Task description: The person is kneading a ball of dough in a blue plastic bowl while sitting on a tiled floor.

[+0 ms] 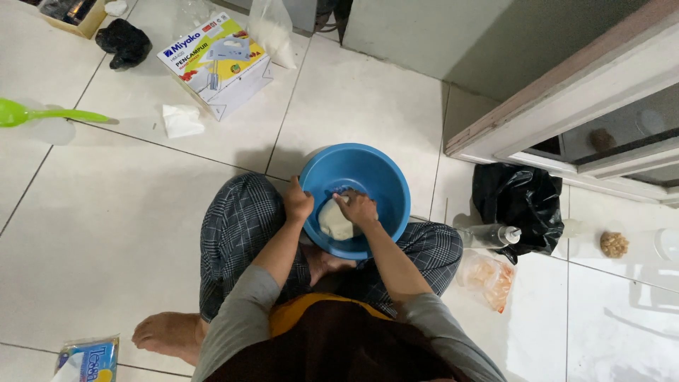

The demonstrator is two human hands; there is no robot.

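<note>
While you're sitting cross-legged on the white tiled floor (106, 233), the round blue plastic basin (382, 173) is resting betw. your knees, mouth facing up. The pale lump of dough (334, 221) is lying inside it, near side, long axis running roughly away from you. Your right hand (356, 207) is pressing down on the dough, fingers curled over it, forearm angling in from lower right. Your left hand (296, 201) is clamping the basin's rim, wrist bent, elbow out.

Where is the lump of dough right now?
In the head view, the dough lies inside the blue bowl at centre, under the right hand, beside the left hand.
</note>
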